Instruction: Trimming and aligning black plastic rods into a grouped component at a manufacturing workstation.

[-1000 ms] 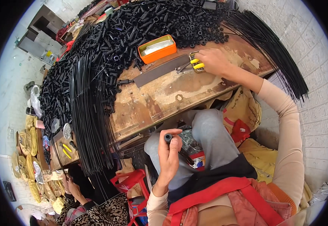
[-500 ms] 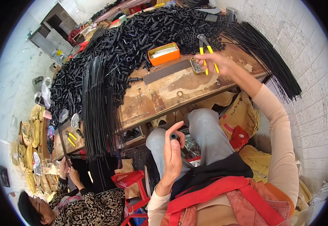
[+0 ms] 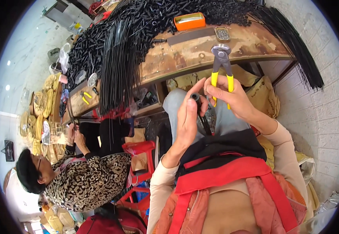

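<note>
My left hand [image 3: 185, 124] is closed round a black tubular handle piece [image 3: 195, 96], whose hollow round end points up between thumb and fingers. A dark length of it runs down below the fingers. In my right hand [image 3: 235, 99] are end-cutting pincers [image 3: 221, 62] with yellow grips and a metal head pointing away from me. The pincers' jaws stay above the hands, touching nothing. My right thumb and fingertips come together close beside the left fingertips; whether they pinch something small I cannot make out. Both hands are over my lap, in front of the bench edge.
The wooden bench [image 3: 177, 60] carries a small tin [image 3: 222, 40] of tiny metal pieces, an orange tin [image 3: 189, 26], a flat dark strip [image 3: 191, 36] and heaped black parts [image 3: 146, 27]. Black rods [image 3: 117, 74] overhang its edge. A co-worker [image 3: 87, 175] sits at left.
My right hand has come back from the small tin to beside my left hand, bringing the pincers. My left hand has shifted slightly right and up, still holding the black piece. The view has tilted.
</note>
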The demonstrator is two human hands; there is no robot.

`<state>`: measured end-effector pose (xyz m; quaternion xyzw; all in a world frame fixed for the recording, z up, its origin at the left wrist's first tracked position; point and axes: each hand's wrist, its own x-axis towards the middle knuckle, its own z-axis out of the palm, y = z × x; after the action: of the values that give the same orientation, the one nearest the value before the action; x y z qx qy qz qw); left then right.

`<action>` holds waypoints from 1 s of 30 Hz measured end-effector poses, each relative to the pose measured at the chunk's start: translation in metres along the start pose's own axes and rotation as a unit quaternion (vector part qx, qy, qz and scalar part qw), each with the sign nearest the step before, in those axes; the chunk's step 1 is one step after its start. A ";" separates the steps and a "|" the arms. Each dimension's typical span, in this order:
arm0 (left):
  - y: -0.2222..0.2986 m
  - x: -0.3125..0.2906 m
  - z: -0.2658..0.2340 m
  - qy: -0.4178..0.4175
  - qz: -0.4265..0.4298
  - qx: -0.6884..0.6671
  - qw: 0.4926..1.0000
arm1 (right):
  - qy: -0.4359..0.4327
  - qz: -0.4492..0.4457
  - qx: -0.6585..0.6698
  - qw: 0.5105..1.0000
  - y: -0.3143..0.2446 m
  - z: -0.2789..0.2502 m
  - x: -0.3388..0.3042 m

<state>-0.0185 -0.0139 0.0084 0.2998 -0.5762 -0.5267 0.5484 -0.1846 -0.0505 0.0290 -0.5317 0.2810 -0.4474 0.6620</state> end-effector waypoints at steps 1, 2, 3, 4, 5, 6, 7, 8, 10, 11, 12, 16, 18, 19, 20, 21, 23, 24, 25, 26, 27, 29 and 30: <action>0.001 -0.002 0.002 0.004 -0.003 0.002 1.000 | 0.002 -0.015 -0.004 1.000 -0.001 0.006 -0.004; 0.001 -0.004 0.006 0.014 -0.003 -0.011 1.000 | -0.015 0.013 0.026 0.999 -0.007 0.011 -0.009; 0.001 -0.005 0.008 0.019 -0.003 -0.024 1.000 | -0.014 0.014 0.028 0.999 -0.004 0.012 -0.010; 0.003 -0.007 0.006 0.011 -0.003 -0.026 1.000 | 0.005 -0.022 0.009 1.000 0.000 0.011 -0.011; 0.004 -0.008 0.003 0.010 -0.005 -0.025 1.000 | 0.024 -0.059 -0.010 0.998 0.002 0.010 -0.012; 0.003 -0.008 -0.001 0.006 -0.012 -0.013 1.000 | 0.025 -0.053 -0.024 0.998 -0.001 0.008 -0.013; 0.002 -0.009 -0.003 0.003 -0.019 -0.002 1.000 | 0.025 -0.053 -0.023 0.998 -0.002 0.008 -0.015; 0.001 -0.009 -0.002 0.006 -0.013 -0.001 1.000 | 0.036 -0.043 -0.036 0.998 -0.002 0.009 -0.017; 0.001 -0.010 0.000 0.001 -0.020 -0.006 1.000 | 0.049 -0.033 -0.049 0.997 0.000 0.007 -0.019; 0.001 -0.010 0.001 -0.002 -0.027 -0.010 1.000 | 0.041 -0.071 -0.085 0.993 0.005 0.003 -0.019; 0.001 -0.011 0.002 -0.003 -0.029 -0.011 1.000 | 0.032 -0.108 -0.122 0.986 0.007 0.000 -0.021; -0.003 -0.009 0.000 -0.022 -0.019 -0.030 0.999 | 0.042 -0.108 -0.245 0.962 -0.002 -0.005 -0.026; -0.006 -0.008 -0.002 -0.029 -0.015 -0.036 0.999 | 0.044 -0.130 -0.255 0.957 -0.003 -0.005 -0.026; -0.007 -0.006 -0.002 -0.039 -0.013 -0.033 0.999 | 0.047 -0.153 -0.265 0.951 -0.003 -0.005 -0.025; -0.008 -0.006 -0.003 -0.049 -0.011 -0.029 0.998 | 0.046 -0.152 -0.264 0.951 -0.006 -0.005 -0.025; -0.008 -0.005 -0.002 -0.049 -0.012 -0.029 0.998 | 0.032 -0.188 -0.285 0.939 -0.010 -0.005 -0.023; -0.007 -0.005 0.001 -0.035 -0.023 -0.022 0.999 | 0.017 -0.223 -0.306 0.926 -0.012 -0.004 -0.022; -0.007 -0.005 0.001 -0.034 -0.024 -0.022 0.999 | 0.019 -0.227 -0.321 0.919 -0.012 -0.004 -0.022; -0.007 -0.005 0.001 -0.039 -0.025 -0.020 0.999 | 0.022 -0.231 -0.336 0.913 -0.013 -0.003 -0.022; -0.006 -0.005 0.001 -0.043 -0.026 -0.018 0.999 | 0.021 -0.230 -0.336 0.913 -0.015 -0.004 -0.023; -0.006 -0.005 0.002 -0.043 -0.026 -0.018 0.999 | 0.004 -0.230 -0.348 0.909 -0.019 -0.005 -0.022; -0.004 -0.005 0.003 -0.035 -0.018 -0.017 0.999 | -0.013 -0.230 -0.360 0.904 -0.021 -0.006 -0.022; -0.004 -0.005 0.004 -0.035 -0.017 -0.017 0.999 | -0.021 -0.235 -0.364 0.901 -0.021 -0.007 -0.021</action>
<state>-0.0220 -0.0095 0.0043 0.2817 -0.5803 -0.5561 0.5240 -0.2058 -0.0355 0.0452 -0.7955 0.2772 -0.4452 0.3036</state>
